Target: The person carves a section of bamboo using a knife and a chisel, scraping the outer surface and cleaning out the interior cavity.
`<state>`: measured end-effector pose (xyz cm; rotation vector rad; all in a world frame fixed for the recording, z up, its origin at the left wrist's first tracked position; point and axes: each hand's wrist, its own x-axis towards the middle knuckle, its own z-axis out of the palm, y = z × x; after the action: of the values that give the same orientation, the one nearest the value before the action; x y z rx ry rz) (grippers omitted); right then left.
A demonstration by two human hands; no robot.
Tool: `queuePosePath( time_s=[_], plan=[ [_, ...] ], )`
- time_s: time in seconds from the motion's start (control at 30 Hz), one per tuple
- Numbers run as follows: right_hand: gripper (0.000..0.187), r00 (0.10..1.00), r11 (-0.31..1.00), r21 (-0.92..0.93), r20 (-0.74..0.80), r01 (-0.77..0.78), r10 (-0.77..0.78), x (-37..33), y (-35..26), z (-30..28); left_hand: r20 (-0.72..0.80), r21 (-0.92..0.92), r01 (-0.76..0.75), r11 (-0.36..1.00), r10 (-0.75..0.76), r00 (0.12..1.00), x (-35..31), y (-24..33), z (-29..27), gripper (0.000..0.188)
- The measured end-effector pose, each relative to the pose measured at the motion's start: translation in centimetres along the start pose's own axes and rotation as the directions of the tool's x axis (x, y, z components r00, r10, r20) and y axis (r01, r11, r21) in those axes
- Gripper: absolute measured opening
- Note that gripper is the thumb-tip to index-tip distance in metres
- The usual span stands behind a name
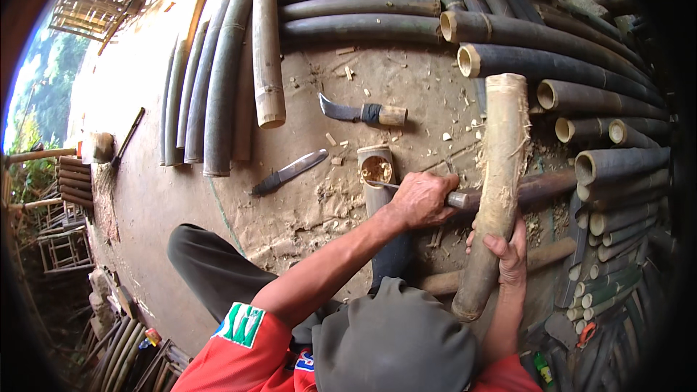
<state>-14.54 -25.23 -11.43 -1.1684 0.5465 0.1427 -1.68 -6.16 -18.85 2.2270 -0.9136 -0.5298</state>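
Observation:
My left hand (427, 200) is closed around a chisel-like tool (457, 199), its round handle end poking out to the right. The tool's thin metal blade points left and meets the notched mouth of a bamboo tube (375, 199). Pale, rough fibres show inside that mouth, and the tube's dark lower part runs down toward my legs. My right hand (510, 250) wraps around the lower half of a thick wooden club (502, 145) with a frayed side. The club stands right of my left hand, slanting upward. Fingers of my right hand are partly hidden behind it.
A hooked knife (363, 112) and a straight knife (290, 172) lie on the ground among wood chips. Dark bamboo poles (231, 72) lie at the upper left, with stacked bamboo tubes (588, 167) along the right. A dark wooden beam (548, 187) passes behind the club.

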Motion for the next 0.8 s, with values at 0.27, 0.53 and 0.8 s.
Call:
queuePosePath(
  time_s=[0.27, 0.53, 0.8],
  plan=[
    [0.094, 0.986, 0.997, -0.083, -0.164, -0.005, -0.008, -3.9, 1.6, -0.3, 0.232, 0.009, -0.005, 1.0, 0.002, 0.973, 1.5, -1.5, 1.7, 0.033],
    [0.097, 0.973, 0.994, -0.079, -0.213, 0.073, -0.088, -5.0, -0.4, 1.1, 0.171, -0.054, 0.04, 0.998, -0.03, 0.985, 1.7, -1.2, 0.6, 0.029],
    [0.091, 0.945, 0.968, -0.112, -0.22, 0.224, -0.244, -6.0, -0.1, 0.8, 0.223, -0.04, 0.037, 0.999, -0.027, 0.974, 1.6, -1.9, 0.9, 0.029]
  ],
)
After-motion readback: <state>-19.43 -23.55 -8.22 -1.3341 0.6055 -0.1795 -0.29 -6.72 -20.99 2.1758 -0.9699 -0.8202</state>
